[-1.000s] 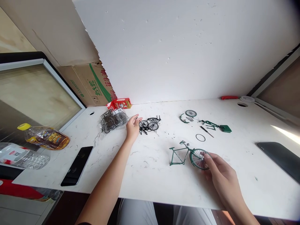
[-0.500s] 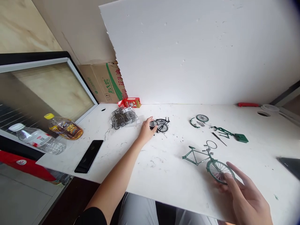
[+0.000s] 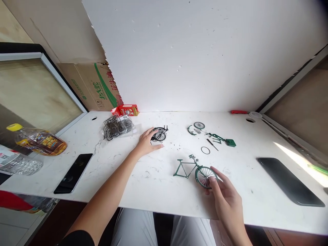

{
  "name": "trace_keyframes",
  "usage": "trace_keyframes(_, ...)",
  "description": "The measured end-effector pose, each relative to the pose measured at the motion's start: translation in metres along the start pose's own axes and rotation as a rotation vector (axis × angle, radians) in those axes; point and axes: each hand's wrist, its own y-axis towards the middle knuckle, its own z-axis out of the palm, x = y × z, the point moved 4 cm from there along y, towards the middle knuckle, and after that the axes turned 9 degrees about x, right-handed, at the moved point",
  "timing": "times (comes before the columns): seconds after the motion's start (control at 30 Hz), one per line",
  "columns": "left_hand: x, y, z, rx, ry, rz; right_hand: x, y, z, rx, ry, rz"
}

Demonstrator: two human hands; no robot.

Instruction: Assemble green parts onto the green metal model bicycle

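The left hand (image 3: 146,142) lies over the black model-bicycle parts (image 3: 160,135), thumb and fingers parted around dark, finely spoked rounds; whether the fingertips touch them, I cannot tell. Rightward and closer to the front of the scuffed white tabletop (image 3: 153,191), the green model bicycle (image 3: 192,172) is held between the hands, long axis crosswise, its wheel-less rear leftward, its tubes slim and plastic-looking. The right hand (image 3: 229,196), the nearer one, pinches its spoked front wheel (image 3: 204,177) at the right side.
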Motion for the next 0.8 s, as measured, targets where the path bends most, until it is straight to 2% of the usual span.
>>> trace_keyframes(0.2, 0.008, 0.001, 0.004, -0.031, -0.034, -0.018, 0.007, -0.004, 0.0, 0.002, 0.015, -0.001)
trace_keyframes(0.43, 0.013, 0.001, -0.002, -0.11, -0.09, 0.0, 0.001, -0.001, -0.002, -0.021, 0.045, -0.032)
trace_keyframes(0.53, 0.012, 0.001, -0.011, -0.199, -0.106, 0.007, 0.002, -0.001, -0.001, -0.018, 0.047, -0.019)
trace_keyframes(0.7, 0.017, 0.0, -0.029, -0.417, -0.221, -0.013, 0.0, -0.001, -0.002, -0.044, 0.048, -0.027)
trace_keyframes(0.8, 0.022, 0.001, -0.03, -0.474, -0.277, -0.05, -0.005, 0.001, -0.002, -0.032, 0.046, -0.022)
